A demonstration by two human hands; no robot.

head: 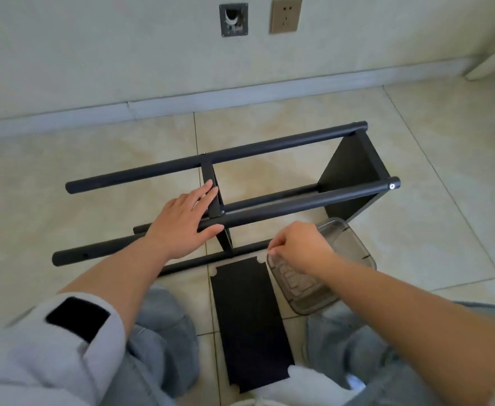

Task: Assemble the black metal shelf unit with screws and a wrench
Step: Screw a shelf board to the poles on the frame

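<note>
The black metal shelf frame (284, 206) lies on its side on the tiled floor, four round posts joined by a middle shelf panel (215, 197) and an end panel (354, 177). My left hand (181, 221) rests flat on the near upper post at the middle panel, fingers spread. My right hand (299, 244) hovers over a clear plastic box (354, 244), thumb and finger pinched together; what they pinch is too small to make out. A loose black shelf panel (249, 323) lies flat between my knees. No wrench is visible.
The wall with a skirting board (240, 98) runs behind the frame, with a socket (286, 14) and an open wall box (234, 19). My knees in jeans flank the loose panel. A white furniture edge (492, 63) shows at top right.
</note>
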